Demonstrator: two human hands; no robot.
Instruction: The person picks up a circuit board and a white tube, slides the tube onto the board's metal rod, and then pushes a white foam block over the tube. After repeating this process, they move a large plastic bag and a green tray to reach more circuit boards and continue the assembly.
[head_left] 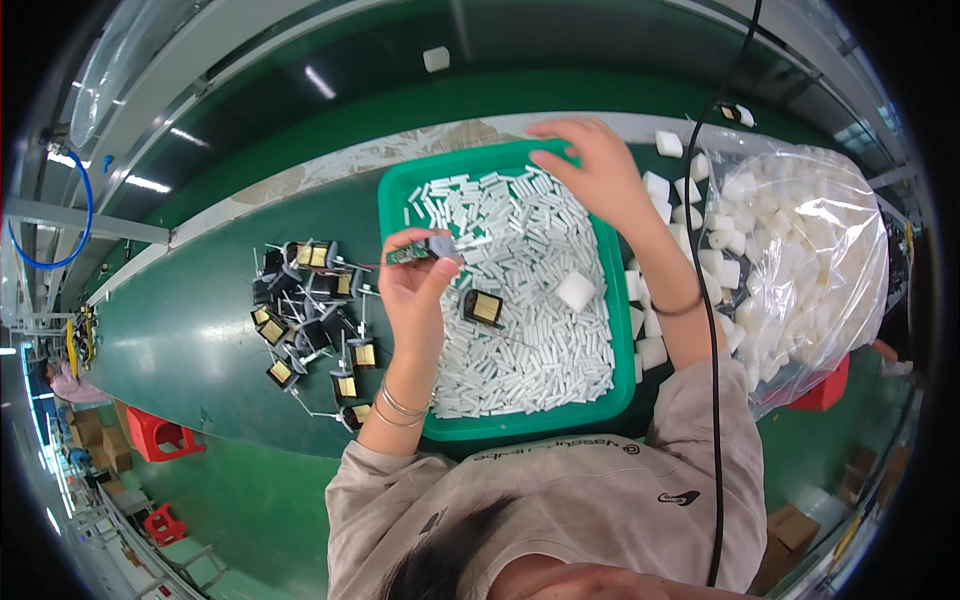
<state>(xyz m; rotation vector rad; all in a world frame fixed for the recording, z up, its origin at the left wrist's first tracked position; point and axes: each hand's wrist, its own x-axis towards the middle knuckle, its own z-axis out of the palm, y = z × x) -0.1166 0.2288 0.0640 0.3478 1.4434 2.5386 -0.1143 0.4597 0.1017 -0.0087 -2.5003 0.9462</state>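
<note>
On the green workbench (200, 330), a green tray (400, 200) holds white pieces.

Small part held over a green tray (400, 215) of white pieces

The left hand (413, 290) pinches a small part (420, 250), greenish and dark with a grey end, held roughly level above the tray's left side (its finer detail is too small to tell). The right hand (598, 170) rests fingers-down among the white pieces (530, 330) at the tray's far edge. These short pale sticks fill the tray in a loose heap. On them lie a black coil with a yellow face (483, 307) and a white foam cube (575, 291), near each other but apart
</note>
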